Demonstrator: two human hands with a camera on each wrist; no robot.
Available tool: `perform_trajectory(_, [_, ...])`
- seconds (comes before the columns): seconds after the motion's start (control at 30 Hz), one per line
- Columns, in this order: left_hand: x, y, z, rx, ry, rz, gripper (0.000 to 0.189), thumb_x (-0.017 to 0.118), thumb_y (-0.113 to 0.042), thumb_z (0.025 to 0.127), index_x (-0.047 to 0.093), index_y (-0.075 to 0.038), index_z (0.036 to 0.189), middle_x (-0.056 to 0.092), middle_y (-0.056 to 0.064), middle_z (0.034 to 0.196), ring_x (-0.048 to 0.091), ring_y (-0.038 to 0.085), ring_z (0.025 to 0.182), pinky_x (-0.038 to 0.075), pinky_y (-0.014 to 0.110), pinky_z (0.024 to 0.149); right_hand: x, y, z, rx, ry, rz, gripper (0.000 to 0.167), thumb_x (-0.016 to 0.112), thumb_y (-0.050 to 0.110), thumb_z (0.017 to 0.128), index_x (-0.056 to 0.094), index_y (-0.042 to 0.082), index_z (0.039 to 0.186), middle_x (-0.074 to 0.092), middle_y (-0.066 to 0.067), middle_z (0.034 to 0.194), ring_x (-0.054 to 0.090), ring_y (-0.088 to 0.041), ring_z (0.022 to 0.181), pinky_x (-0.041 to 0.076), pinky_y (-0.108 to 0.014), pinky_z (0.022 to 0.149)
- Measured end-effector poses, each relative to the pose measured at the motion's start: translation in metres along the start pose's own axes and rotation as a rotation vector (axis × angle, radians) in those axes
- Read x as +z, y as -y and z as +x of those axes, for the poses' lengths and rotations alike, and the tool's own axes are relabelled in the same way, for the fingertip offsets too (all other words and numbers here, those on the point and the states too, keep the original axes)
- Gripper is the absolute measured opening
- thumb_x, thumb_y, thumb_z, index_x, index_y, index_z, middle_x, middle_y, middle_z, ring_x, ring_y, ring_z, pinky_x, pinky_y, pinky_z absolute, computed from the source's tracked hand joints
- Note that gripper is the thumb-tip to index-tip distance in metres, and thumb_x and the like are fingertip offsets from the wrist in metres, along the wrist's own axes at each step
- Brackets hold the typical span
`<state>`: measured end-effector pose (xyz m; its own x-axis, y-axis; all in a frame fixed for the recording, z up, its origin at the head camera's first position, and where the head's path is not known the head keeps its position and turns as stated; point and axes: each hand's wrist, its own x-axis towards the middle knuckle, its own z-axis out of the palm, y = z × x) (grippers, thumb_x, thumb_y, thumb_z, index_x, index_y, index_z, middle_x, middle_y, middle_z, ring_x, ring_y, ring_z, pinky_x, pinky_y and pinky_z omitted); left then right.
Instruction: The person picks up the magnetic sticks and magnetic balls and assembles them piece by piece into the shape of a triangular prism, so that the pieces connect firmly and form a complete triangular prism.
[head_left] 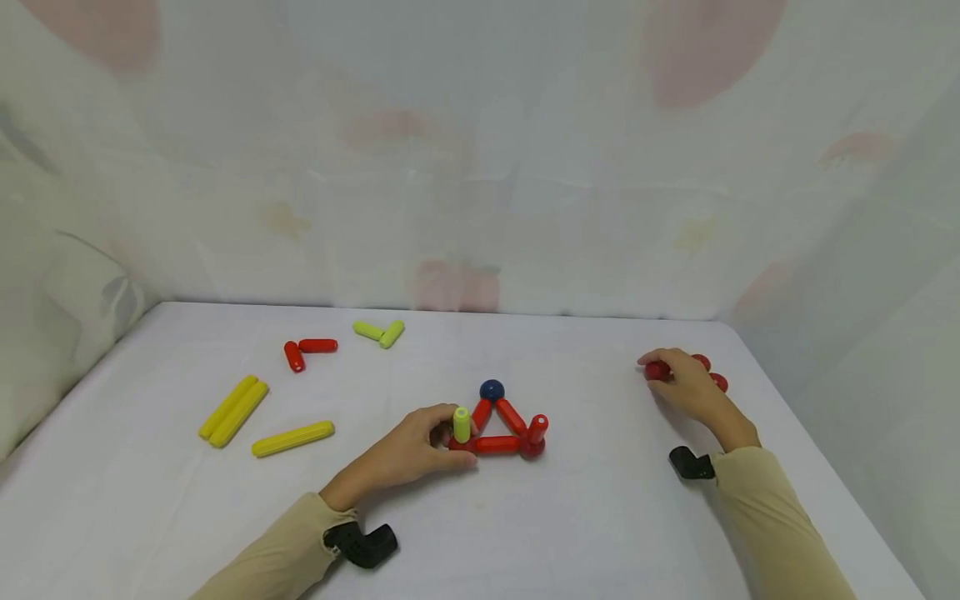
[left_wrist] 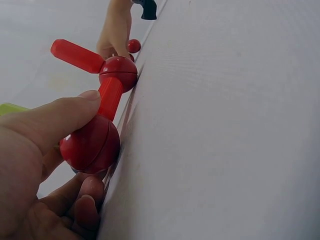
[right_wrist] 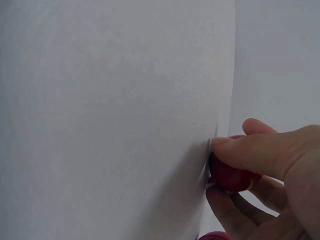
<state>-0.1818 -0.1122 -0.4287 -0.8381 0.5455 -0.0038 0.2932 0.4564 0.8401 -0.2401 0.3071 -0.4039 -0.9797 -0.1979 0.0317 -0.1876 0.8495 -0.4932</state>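
Toward the middle of the table lies a triangle of red rods (head_left: 497, 445) joined by balls, with a dark blue ball (head_left: 492, 390) at its far corner. My left hand (head_left: 408, 454) grips the red ball (left_wrist: 92, 145) at the near left corner, thumb on one side and fingers curled on the other. A light green rod (head_left: 462, 425) stands upright from that corner. Another upright rod, a red one (head_left: 537, 428), rises from the near right ball (head_left: 532, 450). Far to the right, my right hand (head_left: 692, 387) pinches a loose red ball (right_wrist: 235, 175) between thumb and fingers, right at the tabletop.
Two more red balls (head_left: 718, 382) lie beside the right hand, partly behind it. On the left are several long yellow rods (head_left: 293, 438). Short red rods (head_left: 318, 345) and light green rods (head_left: 392, 334) lie farther back. A patterned cloth (head_left: 555, 225) hangs behind the table.
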Motion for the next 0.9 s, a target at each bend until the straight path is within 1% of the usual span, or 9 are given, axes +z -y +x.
perform_trajectory(0.17, [-0.001, -0.002, 0.0, -0.022, 0.001, -0.005, 0.026, 0.081, -0.035, 0.082, 0.059, -0.023, 0.093, 0.051, -0.004, 0.081, 0.049, 0.012, 0.078, 0.038, 0.02, 0.065, -0.001, 0.007, 0.0, 0.017, 0.005, 0.029, 0.037, 0.067, 0.004, 0.091, 0.058, 0.0, 0.127, 0.056, -0.028, 0.13, 0.055, -0.044, 0.116, 0.049, -0.058, 0.098])
perform_trajectory(0.3, [-0.001, -0.002, 0.0, -0.028, 0.0, -0.008, 0.027, 0.081, -0.035, 0.082, 0.059, -0.024, 0.093, 0.051, -0.005, 0.081, 0.049, 0.012, 0.079, 0.038, 0.021, 0.065, -0.001, 0.019, -0.001, 0.01, 0.011, 0.041, 0.04, 0.069, 0.007, 0.091, 0.057, 0.001, 0.129, 0.056, -0.026, 0.131, 0.056, -0.043, 0.115, 0.051, -0.056, 0.096])
perform_trajectory(0.47, [-0.001, -0.001, 0.0, -0.023, -0.001, 0.0, 0.026, 0.081, -0.035, 0.082, 0.059, -0.024, 0.092, 0.051, -0.005, 0.081, 0.049, 0.012, 0.079, 0.038, 0.02, 0.065, -0.001, 0.034, -0.003, -0.054, 0.007, 0.067, 0.039, 0.069, 0.007, 0.091, 0.058, 0.002, 0.129, 0.06, -0.024, 0.127, 0.06, -0.038, 0.108, 0.054, -0.052, 0.093])
perform_trajectory(0.6, [-0.001, -0.001, 0.0, -0.015, 0.002, 0.004, 0.027, 0.08, -0.036, 0.083, 0.059, -0.022, 0.093, 0.051, -0.004, 0.081, 0.049, 0.012, 0.078, 0.037, 0.02, 0.065, 0.001, 0.046, -0.005, -0.114, 0.003, 0.081, 0.037, 0.069, 0.006, 0.091, 0.06, 0.002, 0.127, 0.062, -0.021, 0.124, 0.063, -0.034, 0.104, 0.055, -0.049, 0.09])
perform_trajectory(0.9, [0.0, -0.001, 0.0, -0.012, 0.005, -0.013, 0.029, 0.08, -0.034, 0.083, 0.06, -0.017, 0.094, 0.051, 0.0, 0.082, 0.048, 0.014, 0.079, 0.036, 0.021, 0.065, 0.006, 0.069, -0.005, -0.231, -0.003, 0.077, 0.035, 0.07, 0.005, 0.09, 0.061, 0.002, 0.124, 0.065, -0.015, 0.118, 0.062, -0.028, 0.102, 0.056, -0.047, 0.087])
